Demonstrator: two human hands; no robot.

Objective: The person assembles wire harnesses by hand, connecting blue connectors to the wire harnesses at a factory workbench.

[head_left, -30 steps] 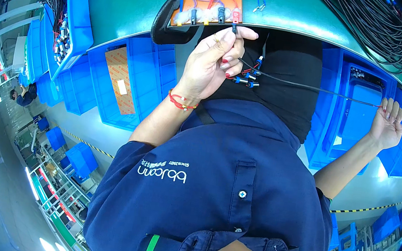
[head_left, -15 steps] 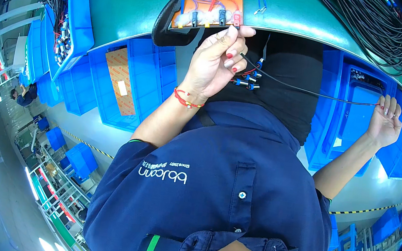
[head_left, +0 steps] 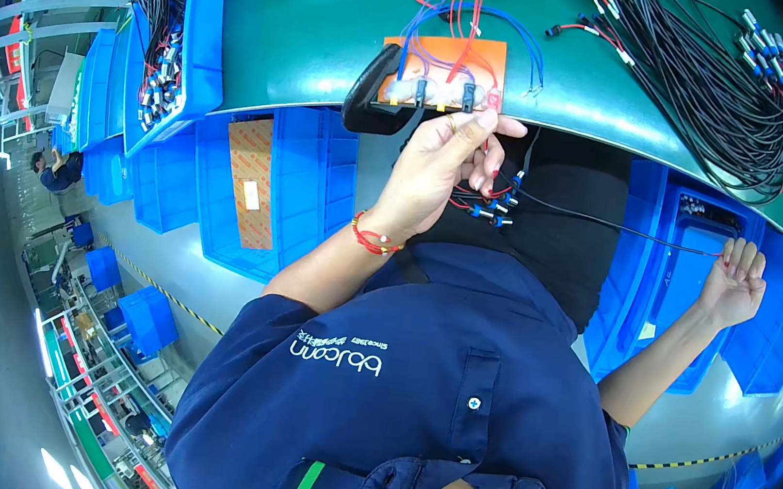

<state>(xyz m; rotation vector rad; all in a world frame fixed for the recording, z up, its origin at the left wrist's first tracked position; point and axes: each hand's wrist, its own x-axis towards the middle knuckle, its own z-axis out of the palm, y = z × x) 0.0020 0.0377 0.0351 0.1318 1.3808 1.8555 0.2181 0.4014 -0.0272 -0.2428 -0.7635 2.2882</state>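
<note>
My left hand [head_left: 445,168] is at the table edge, thumb and curled fingers closed just below a red connector [head_left: 493,99] on an orange board [head_left: 489,56]. What it pinches is hidden behind the fingers. Two dark connectors, one of them a dark blue connector [head_left: 468,98], sit beside the red one in a whitish mass. Below the hand, over my lap, hangs a bunch of blue and silver plugs [head_left: 491,214] with red and black wires. A thin black cable [head_left: 609,227] stretches from there to my right hand [head_left: 734,285], whose fingers are closed on its reddish end.
A black clamp [head_left: 371,95] grips the board's left side at the table edge. Black cables [head_left: 693,96] with plugs lie in a large bundle on the green table [head_left: 309,39]. Blue bins [head_left: 160,182] stand below, and a blue tray [head_left: 204,55] holds more cables.
The view has shifted, so the table and board sit lower and further right. The plugs below my left hand show more fully. My right hand still holds the cable end.
</note>
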